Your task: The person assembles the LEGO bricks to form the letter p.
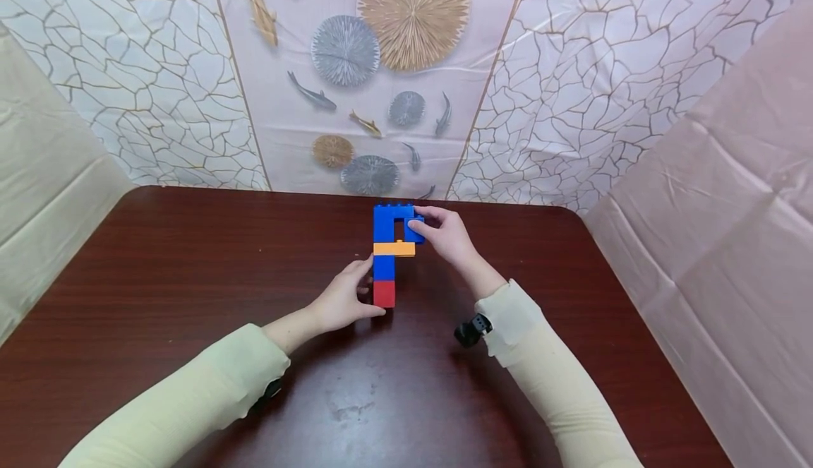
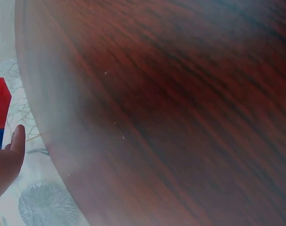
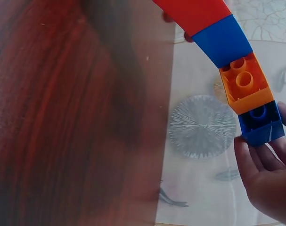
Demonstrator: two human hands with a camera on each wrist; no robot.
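Note:
A stack of toy building bricks stands near the middle in the head view. It has a red brick (image 1: pixel 384 294) at the bottom, blue above it, an orange brick (image 1: pixel 395 249) jutting right, then more blue. My left hand (image 1: pixel 339 303) holds the lower left side, its thumb along the red brick's lower edge. At the upper right, my right hand (image 1: pixel 452 239) pinches a small blue brick (image 1: pixel 416 236) between thumb and fingers, under the jutting top blue brick (image 1: pixel 396 210). The right wrist view shows the hollow undersides of the orange brick (image 3: pixel 249 89) and the blue brick (image 3: pixel 261 134).
A dark reddish wooden table (image 1: pixel 159 263) lies beneath. Patterned cloth (image 1: pixel 356 122) hangs behind its far edge, and a plain pinkish cloth (image 1: pixel 711 193) rises at the right. A black device (image 1: pixel 473 330) sits at the right sleeve's cuff.

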